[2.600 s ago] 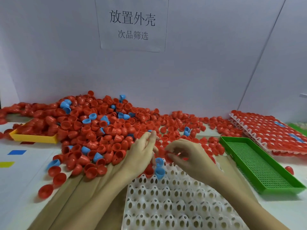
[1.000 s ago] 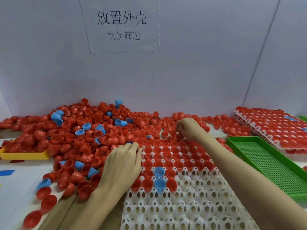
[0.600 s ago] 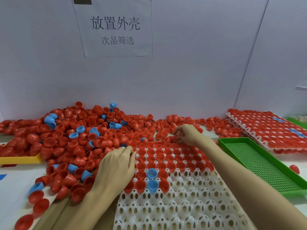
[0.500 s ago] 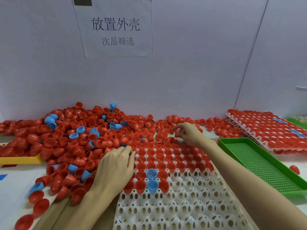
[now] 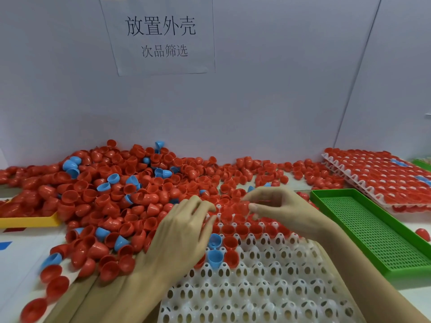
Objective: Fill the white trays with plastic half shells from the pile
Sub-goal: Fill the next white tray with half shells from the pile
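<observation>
Pale lilac partition walls enclose a white worktable [image 5: 21, 259], and a paper sign [image 5: 161, 36] with printed Chinese characters hangs on the back wall. Across the left and middle of the table sprawls a big pile of red half shells [image 5: 121, 194], with a few blue shells [image 5: 70, 164] scattered through it. Part of a yellow tray [image 5: 30, 220] shows at the pile's left edge, touching the shells.

At the front centre lies a white tray [image 5: 256, 297] moulded with rows of hollow cups. Its far rows hold red shells seated open side up; the near rows stand empty. Two blue shells in the tray [image 5: 214, 250] sit one behind the other at the boundary between filled and empty rows.

The person's left hand [image 5: 184, 236] rests palm down where the pile meets the tray's left edge, its fingers spread and relaxed, grasping nothing that can be seen. The right hand [image 5: 277, 209] hovers over the filled rows, thumb and fingertips curled towards each other and apparently pinching a red shell [image 5: 241, 207], though motion blur makes the grip uncertain.

To the right lies an empty green perforated tray [image 5: 373, 231]. Behind it, at the far right, sits a stack of filled white trays [image 5: 382, 176] packed with red shells. One loose red shell [image 5: 422, 234] lies near the green tray's right side.
</observation>
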A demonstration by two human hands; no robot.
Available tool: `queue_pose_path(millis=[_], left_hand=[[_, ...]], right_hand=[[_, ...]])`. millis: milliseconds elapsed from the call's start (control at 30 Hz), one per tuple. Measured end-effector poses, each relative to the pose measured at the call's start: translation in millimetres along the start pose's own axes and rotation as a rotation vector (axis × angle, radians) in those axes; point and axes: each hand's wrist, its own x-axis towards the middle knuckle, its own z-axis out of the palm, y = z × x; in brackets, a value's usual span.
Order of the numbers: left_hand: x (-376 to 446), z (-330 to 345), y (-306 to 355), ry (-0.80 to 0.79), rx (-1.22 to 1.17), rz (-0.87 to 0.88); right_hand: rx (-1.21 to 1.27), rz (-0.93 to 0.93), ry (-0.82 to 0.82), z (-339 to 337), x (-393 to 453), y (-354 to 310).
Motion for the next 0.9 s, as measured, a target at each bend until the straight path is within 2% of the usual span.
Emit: queue_pose_path(millis=[133, 233, 433, 600, 700, 800, 900], left_hand=[[-3, 7, 3, -0.054, -0.058, 0.039], [-7, 11, 6, -0.097, -0.265, -0.075], [-5, 13, 13, -0.014, -0.572, -0.252], [-2, 12, 26, -0.124, -0.88, -0.381], [-3, 12, 30, -0.172, -0.905, -0.397], [-4, 12, 27, -0.171, -0.917, -0.443], [-6, 14, 27, -0.178, -0.814, -0.363]], right_hand=[[-0.005, -0.006, -0.016, 3, -7, 5], [0.074, -0.005, -0.065, 3, -10, 8], [0.146, -0.011, -0.135, 4, -13, 8], [0.123, -0.014, -0.154, 13, -13, 6], [0.033, -0.041, -0.191, 16, -13, 5], [0.057, -0.063, -0.22, 9, -15, 4], [0.151, -0.022, -0.069, -5, -17, 7]])
